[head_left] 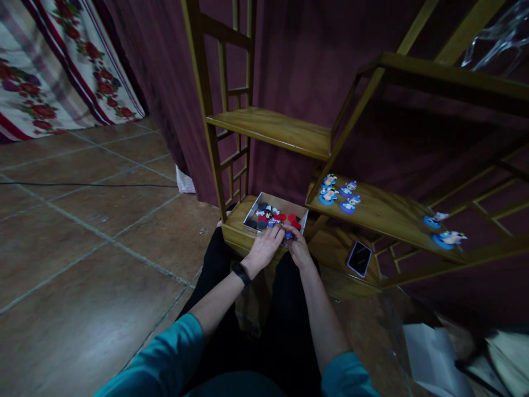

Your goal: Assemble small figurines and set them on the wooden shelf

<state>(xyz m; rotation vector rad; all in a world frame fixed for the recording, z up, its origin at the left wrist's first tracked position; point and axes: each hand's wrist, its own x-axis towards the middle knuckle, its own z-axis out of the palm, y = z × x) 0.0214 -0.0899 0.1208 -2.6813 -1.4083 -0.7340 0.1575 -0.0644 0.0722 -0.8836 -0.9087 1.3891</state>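
My left hand (268,243), with a dark band on its wrist, is at the front edge of a shallow cardboard box (305,219). Close beside it, my right hand (298,249) has its fingers bent round a small purple piece (288,235), which looks like a round figurine base. The fingertips of both hands meet at this piece and partly cover it. Inside the box lie red discs (292,218), dark grey discs (262,224) and small white-and-black figurine parts (269,212), jumbled together.
A wooden shelf unit (273,129) rises around the box. Several small figurines (350,204) on blue and purple bases stand on the right shelf (384,212). Below it lies a phone (359,258). Clear plastic wrap (496,38) sits at upper right; a cable (91,184) crosses the floor.
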